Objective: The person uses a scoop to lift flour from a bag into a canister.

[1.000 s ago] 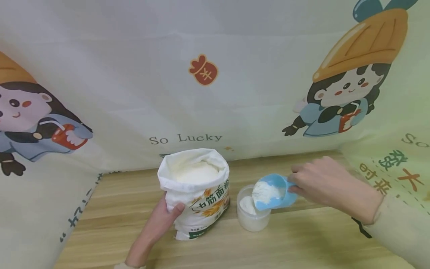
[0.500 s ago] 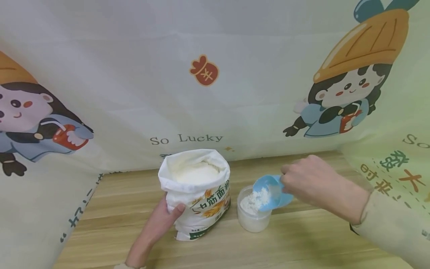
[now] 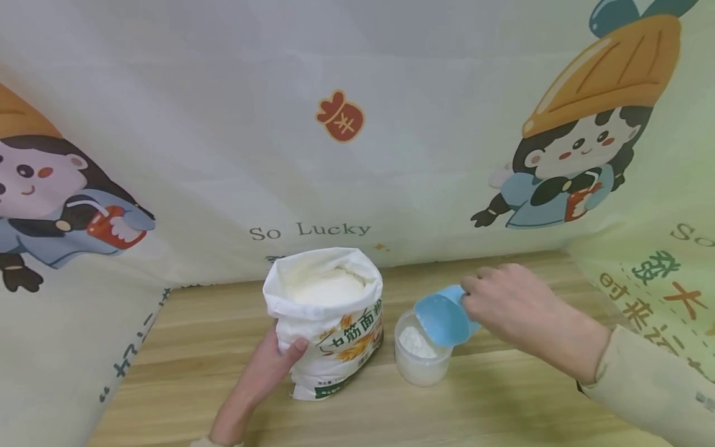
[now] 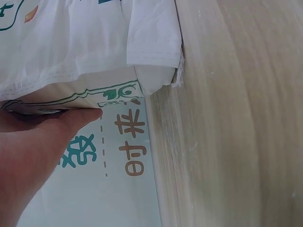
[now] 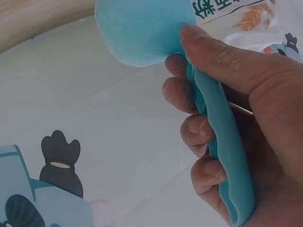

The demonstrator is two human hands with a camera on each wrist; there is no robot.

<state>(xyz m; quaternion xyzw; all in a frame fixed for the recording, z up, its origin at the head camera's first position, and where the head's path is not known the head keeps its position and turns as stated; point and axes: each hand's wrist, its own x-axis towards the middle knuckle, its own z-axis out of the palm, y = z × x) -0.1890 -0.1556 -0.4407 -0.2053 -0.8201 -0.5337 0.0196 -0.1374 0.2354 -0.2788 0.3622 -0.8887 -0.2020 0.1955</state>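
A white flour bag (image 3: 313, 323) stands with its mouth rolled open, flour visible inside. My left hand (image 3: 272, 366) grips its near left side, thumb on the front; in the left wrist view the thumb (image 4: 71, 124) presses the bag's edge. My right hand (image 3: 519, 310) holds a blue scoop (image 3: 444, 316), tipped over a clear plastic tub (image 3: 422, 367) with its bowl emptied of flour. White flour (image 3: 416, 343) lies inside the tub. In the right wrist view my fingers wrap round the scoop's handle (image 5: 225, 137), and flour dusts the thumb.
The wood-grain table (image 3: 184, 360) carries the bag and tub side by side. A printed cloth (image 3: 223, 155) with cartoon figures hangs behind and along both sides of the table.
My right hand has tilted the scoop further and moved slightly left, and its flour has fallen into the tub. The left hand and the bag have stayed in place.
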